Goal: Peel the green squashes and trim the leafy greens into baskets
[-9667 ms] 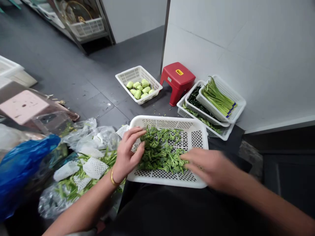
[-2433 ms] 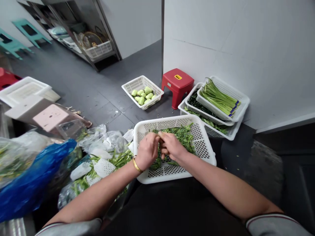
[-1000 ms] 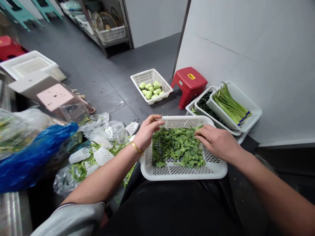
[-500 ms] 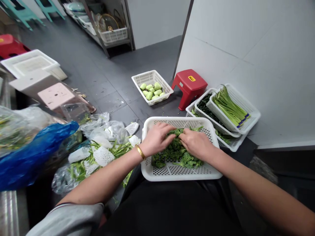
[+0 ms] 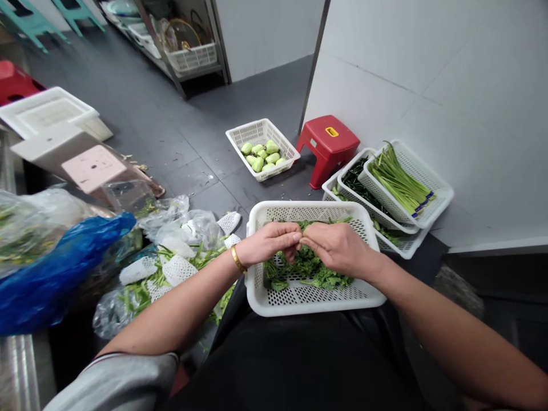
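A white perforated basket (image 5: 317, 308) rests on my lap with curly leafy greens (image 5: 329, 278) lying in it. Above the greens my left hand (image 5: 276, 240), below a gold bracelet (image 5: 238, 260), is closed with thumb and fingers pinched together. My right hand (image 5: 336, 245) is closed too, its fingertips meeting those of the left. Whatever lies between the fingertips is too small or too hidden to make out. Part of the greens is covered by both hands.
Green trimmings and white foam nets (image 5: 180, 271) lie at left beside a blue plastic bag (image 5: 64, 274). Ahead are a basket of pale green squash (image 5: 262, 157) and a red stool (image 5: 329, 142). Stacked baskets with long green stalks (image 5: 398, 180) stand at right.
Both hands have risen slightly from the greens and come together, fingertips touching. The left fingers, spread before, are now pinched. The view has shifted a little.
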{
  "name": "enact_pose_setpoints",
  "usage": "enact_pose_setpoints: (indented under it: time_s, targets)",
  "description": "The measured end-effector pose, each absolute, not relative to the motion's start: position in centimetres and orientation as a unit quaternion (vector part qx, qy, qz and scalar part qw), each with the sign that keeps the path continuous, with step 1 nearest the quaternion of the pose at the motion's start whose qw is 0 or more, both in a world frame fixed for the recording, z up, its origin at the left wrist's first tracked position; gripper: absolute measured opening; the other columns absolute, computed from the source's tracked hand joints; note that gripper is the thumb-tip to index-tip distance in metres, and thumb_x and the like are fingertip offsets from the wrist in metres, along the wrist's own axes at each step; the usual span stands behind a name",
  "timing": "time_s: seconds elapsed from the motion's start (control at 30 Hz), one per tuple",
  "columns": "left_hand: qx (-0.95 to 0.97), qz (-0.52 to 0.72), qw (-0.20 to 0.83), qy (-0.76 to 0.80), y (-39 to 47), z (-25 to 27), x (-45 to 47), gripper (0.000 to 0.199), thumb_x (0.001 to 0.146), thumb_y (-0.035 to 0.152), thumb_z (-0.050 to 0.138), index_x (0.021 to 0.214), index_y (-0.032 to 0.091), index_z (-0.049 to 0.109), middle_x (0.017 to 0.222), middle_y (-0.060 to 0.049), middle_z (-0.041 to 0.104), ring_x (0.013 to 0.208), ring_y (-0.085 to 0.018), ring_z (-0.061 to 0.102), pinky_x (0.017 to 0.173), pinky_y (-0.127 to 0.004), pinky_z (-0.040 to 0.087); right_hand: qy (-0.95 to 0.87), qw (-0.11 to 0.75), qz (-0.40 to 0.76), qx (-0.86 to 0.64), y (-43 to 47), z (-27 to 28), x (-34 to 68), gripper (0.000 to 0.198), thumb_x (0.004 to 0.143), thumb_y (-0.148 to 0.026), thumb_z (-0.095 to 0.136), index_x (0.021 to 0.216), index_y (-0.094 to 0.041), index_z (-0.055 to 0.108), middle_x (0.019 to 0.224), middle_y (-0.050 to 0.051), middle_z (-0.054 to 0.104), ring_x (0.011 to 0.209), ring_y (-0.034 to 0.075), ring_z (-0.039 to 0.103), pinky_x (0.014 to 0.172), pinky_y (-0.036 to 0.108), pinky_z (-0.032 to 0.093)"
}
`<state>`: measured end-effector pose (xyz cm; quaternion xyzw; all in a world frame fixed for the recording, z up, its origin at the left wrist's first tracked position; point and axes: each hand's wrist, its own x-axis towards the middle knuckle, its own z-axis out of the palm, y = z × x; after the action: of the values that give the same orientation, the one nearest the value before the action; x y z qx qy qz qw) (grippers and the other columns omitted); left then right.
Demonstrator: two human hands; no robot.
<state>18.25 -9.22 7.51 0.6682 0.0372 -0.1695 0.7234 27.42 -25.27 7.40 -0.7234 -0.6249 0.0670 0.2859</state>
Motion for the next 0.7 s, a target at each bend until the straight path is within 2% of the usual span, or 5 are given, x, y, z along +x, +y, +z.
enact_pose_setpoints:
  time_s: [0.17,0.3,0.4,0.57,0.7]
  targets:
    - [0.855,0.104,0.508,0.035,-10.4,7.5,18.2,0.026,0.085,0.035,0.04,0.065,0.021,0.047,0.064,-0.003,0.049,0.064,-0.017,0.047,0.067,-0.033,0.041,-0.255,0.679,0.274,-0.631,-22.0,5.8,25.1,0.034,0.087,-0.045,0.045,0.064,-0.02,0.042,0.049,-0.008,0.036,0.04,0.008,0.039,0.041,0.021,0.033]
    - [0.908,0.095,0.407,0.011,-10.3,6.9,17.9,0.022,0.081,0.029,0.042,0.062,0.021,0.047,0.062,-0.004,0.047,0.064,-0.018,0.044,0.068,-0.034,0.04,-0.094,0.748,0.334,-0.566,-21.9,5.9,25.6,0.04,0.075,-0.056,0.055,0.062,-0.021,0.039,0.045,-0.01,0.031,0.036,0.007,0.033,0.036,0.018,0.029]
    - [0.863,0.009,0.505,0.009,-8.7,7.1,17.5,0.023,0.082,0.032,0.043,0.065,0.02,0.054,0.064,-0.004,0.053,0.064,-0.016,0.048,0.067,-0.031,0.042,-0.246,0.631,0.428,-0.599,-26.2,7.8,26.7,0.037,0.082,-0.048,0.052,0.059,-0.018,0.047,0.045,-0.006,0.043,0.041,0.007,0.043,0.044,0.019,0.036]
    - [0.813,-0.162,0.552,-0.084,-6.6,7.4,17.9,0.02,0.076,0.03,0.052,0.073,0.018,0.067,0.08,-0.007,0.066,0.075,-0.019,0.058,0.075,-0.032,0.046,-0.442,0.186,0.571,-0.666,-34.6,10.8,26.9,0.02,0.074,-0.024,0.064,0.094,-0.02,0.066,0.056,-0.004,0.058,0.047,0.008,0.05,0.046,0.018,0.033]
    - [0.887,-0.116,0.445,-0.034,-7.5,6.8,18.3,0.025,0.078,0.03,0.05,0.087,0.019,0.071,0.088,-0.009,0.068,0.081,-0.022,0.06,0.08,-0.037,0.045,-0.423,0.186,0.436,-0.772,-34.5,10.3,27.0,0.028,0.084,-0.032,0.053,0.108,-0.021,0.062,0.069,0.0,0.063,0.059,0.012,0.057,0.055,0.021,0.042]
